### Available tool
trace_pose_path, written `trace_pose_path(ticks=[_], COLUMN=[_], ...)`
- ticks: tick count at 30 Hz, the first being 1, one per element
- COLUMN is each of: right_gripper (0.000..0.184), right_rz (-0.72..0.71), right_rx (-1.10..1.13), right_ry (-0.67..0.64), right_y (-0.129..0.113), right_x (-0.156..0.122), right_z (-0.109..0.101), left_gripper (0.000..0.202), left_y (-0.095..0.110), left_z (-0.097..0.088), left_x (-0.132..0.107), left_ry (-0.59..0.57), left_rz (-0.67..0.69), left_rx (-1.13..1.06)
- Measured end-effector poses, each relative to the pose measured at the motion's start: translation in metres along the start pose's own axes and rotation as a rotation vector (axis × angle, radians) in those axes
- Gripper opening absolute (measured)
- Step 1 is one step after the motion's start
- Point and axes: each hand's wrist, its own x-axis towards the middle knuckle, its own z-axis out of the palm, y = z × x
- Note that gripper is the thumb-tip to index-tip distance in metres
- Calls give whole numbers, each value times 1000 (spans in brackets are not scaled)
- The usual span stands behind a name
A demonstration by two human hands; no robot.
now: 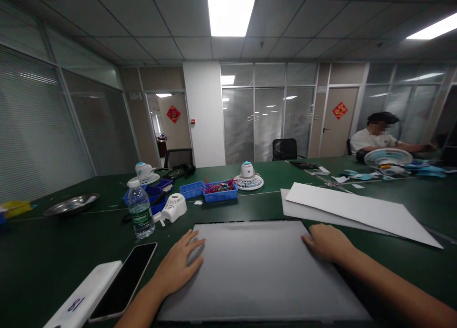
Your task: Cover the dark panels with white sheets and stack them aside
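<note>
the fingers (197, 245) of the left hand (180, 261) are spread and nothing is gripped by them; they are laid over the side edge of a grey panel (257, 271), at about 10 o'clock from its middle. at 2 o'clock, the far corner is met by the thumb of the right hand (330, 242); its other fingers are mostly hidden, so whether the edge is grasped cannot be told. the panel is set flat on a dark green table (257, 206), directly before the person, with a black strip seen along its far edge.

at 9 o'clock, just beyond the left forearm, a dark-screened phone (124, 280) is laid beside a white slab (87, 290) with a handwritten mark. at 10 o'clock a clear bottle (140, 211) is stood upright, with a white plastic housing (174, 207) near it. at 11 o'clock red and other wires (218, 186) are held in a blue tray (221, 195). at 12 o'clock, farther off, a white fan part (249, 178) is seen. at 2 o'clock white boards (357, 209) are stacked askew. past them, a seated person in a white top (373, 140) is seen behind a round fan cage (388, 159).
</note>
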Motion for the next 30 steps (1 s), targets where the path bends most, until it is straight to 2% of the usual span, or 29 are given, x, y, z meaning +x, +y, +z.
trace_pose_path(ticks=[2,5,8,11,14,18,30], right_gripper=[46,49,63,67,63,58,42], right_rz=[-50,-98,-47,6,21,46,120], right_rx=[27,66,98,112,103,89,130], right_ry=[30,95,101,92,101,109,105], right_y=[10,38,69,88,94,94,112], right_x=[12,31,46,57,62,61,54], right_z=[4,13,29,45,50,47,35], left_gripper=[49,53,54,58,62,65,65], left_y=[-8,-13,-11,-6,-2,0,8], left_z=[4,5,7,11,16,19,9], left_x=[0,0,3,6,9,9,4], left_ry=[-32,-51,-58,-93,-125,-123,-142], left_rz=[-27,-88,-119,-106,-104,-112,-89], left_rx=[-14,-24,-22,7,60,108,52])
